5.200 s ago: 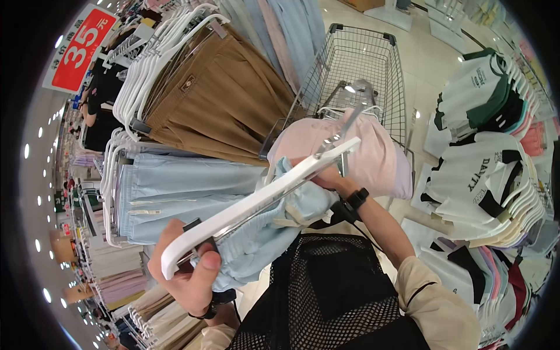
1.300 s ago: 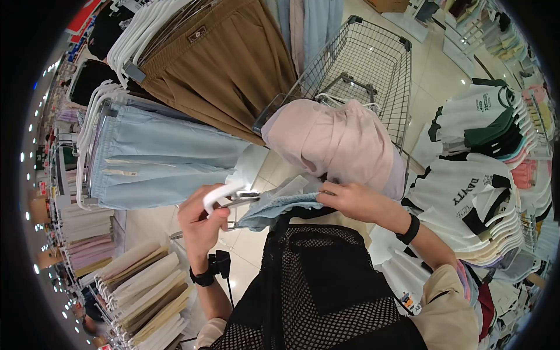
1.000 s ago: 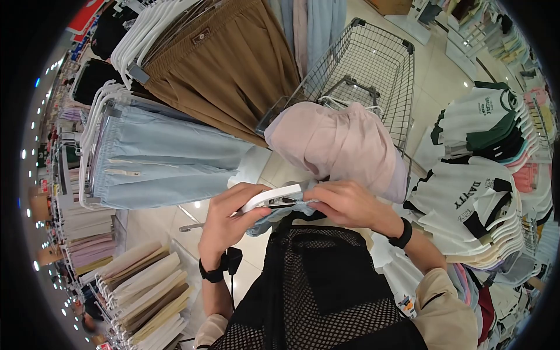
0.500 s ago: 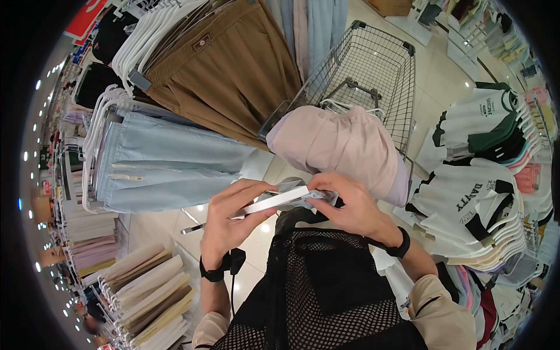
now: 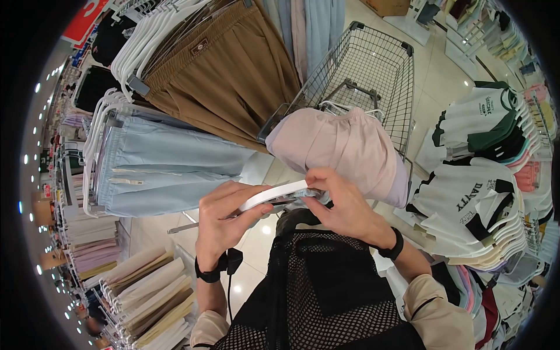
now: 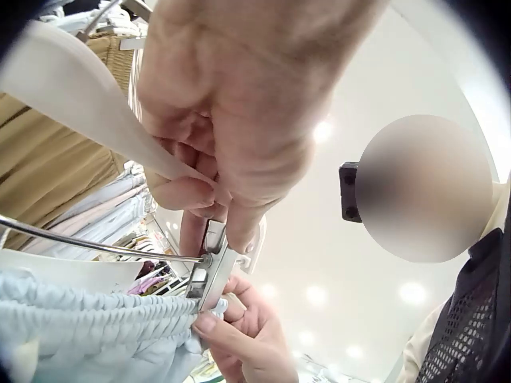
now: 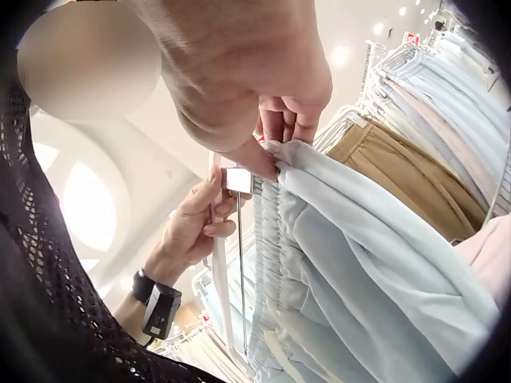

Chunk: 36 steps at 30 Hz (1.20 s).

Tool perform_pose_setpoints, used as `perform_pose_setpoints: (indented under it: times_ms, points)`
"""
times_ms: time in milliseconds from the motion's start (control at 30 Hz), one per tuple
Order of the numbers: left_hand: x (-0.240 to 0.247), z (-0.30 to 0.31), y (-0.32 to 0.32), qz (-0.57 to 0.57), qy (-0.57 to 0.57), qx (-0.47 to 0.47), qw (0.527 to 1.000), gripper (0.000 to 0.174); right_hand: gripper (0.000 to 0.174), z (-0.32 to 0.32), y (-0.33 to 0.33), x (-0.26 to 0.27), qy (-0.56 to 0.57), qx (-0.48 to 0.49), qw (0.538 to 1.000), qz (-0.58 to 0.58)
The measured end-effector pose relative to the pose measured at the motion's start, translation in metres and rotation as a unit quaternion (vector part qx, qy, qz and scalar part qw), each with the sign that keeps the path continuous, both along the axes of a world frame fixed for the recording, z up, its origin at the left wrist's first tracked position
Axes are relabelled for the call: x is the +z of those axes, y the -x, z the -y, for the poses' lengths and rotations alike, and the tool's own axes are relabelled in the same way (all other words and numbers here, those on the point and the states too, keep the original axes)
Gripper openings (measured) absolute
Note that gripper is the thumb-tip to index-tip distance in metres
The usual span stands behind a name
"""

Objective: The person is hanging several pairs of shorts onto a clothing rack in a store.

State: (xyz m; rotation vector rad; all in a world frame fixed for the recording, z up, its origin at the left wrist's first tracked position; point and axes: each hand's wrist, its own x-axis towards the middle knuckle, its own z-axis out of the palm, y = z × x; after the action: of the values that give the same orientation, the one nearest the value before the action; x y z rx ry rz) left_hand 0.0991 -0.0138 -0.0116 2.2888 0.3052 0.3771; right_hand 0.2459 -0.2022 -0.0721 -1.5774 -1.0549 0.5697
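In the head view my left hand [image 5: 224, 219] grips one end of a white hanger [image 5: 274, 193], its thumb and fingers at the hanger's metal clip [image 6: 209, 275]. Close beside it, my right hand [image 5: 347, 204] pinches the elastic waistband corner of light blue trousers [image 7: 359, 255], right at that clip. The trousers hang down from the waistband, with pale drawstrings at the front, in the right wrist view. A thin metal rod [image 7: 240, 271] runs along the hanger beside the gathered waistband. My own hands and body hide most of the trousers in the head view.
A wire shopping cart [image 5: 373, 64] stands ahead, with pink clothing [image 5: 338, 149] draped over its near end. On the left are racked brown trousers [image 5: 221, 76] and light blue trousers [image 5: 169, 169]. White and black tops [image 5: 466, 198] hang at the right.
The hanger, earlier stretched across the view, has turned and come in front of the chest. My hands have drawn together, and the right hand has come to the clip with the waistband.
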Motion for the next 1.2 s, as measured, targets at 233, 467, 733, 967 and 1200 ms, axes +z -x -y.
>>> perform_pose_setpoints:
  times_ms: [233,467,733,967,1200]
  points:
    - [0.002,-0.004,-0.002,-0.014,0.039,0.012,0.999,0.027,0.034,-0.006,0.005,-0.010,-0.076,-0.014,0.994,-0.076]
    - [-0.001,-0.014,0.005,-0.027,0.105,-0.020,0.994,0.026,0.019,0.002,-0.010,0.008,0.015,0.129,0.991,-0.017]
    - [-0.011,-0.019,0.008,-0.083,0.217,-0.020,0.972,0.030,0.024,-0.004,-0.018,-0.007,-0.125,0.135,0.982,-0.029]
    - [-0.019,-0.017,0.007,-0.096,0.278,-0.001,0.956,0.032,0.028,-0.006,-0.019,-0.020,-0.064,0.098,0.986,-0.121]
    - [-0.033,-0.014,0.007,-0.088,0.303,0.049,0.948,0.029,0.019,-0.009,-0.024,-0.020,-0.001,0.069,0.997,-0.036]
